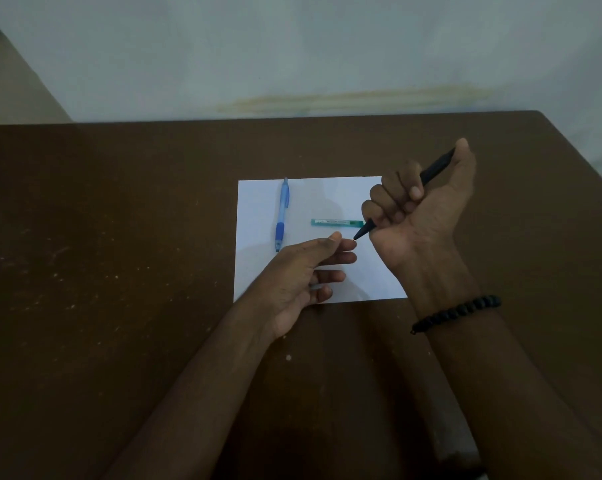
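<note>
My right hand (417, 209) grips a black mechanical pencil (363, 232) in a fist above the right side of a white paper sheet (258, 271). The thumb sits on the pencil's top end and the tip points down-left. My left hand (303, 271) lies palm-up over the sheet's lower part, its thumb and forefinger tips meeting right at the pencil's tip. Anything pinched between them is too thin to see. A blue pen (281, 216) lies lengthwise on the sheet's left side. A small teal lead case (334, 222) lies at the sheet's middle.
The sheet rests on a dark brown table (119, 237) whose far edge meets a pale wall (292, 46). A black bead bracelet (458, 311) circles my right wrist. The table's right edge slants away at the far right.
</note>
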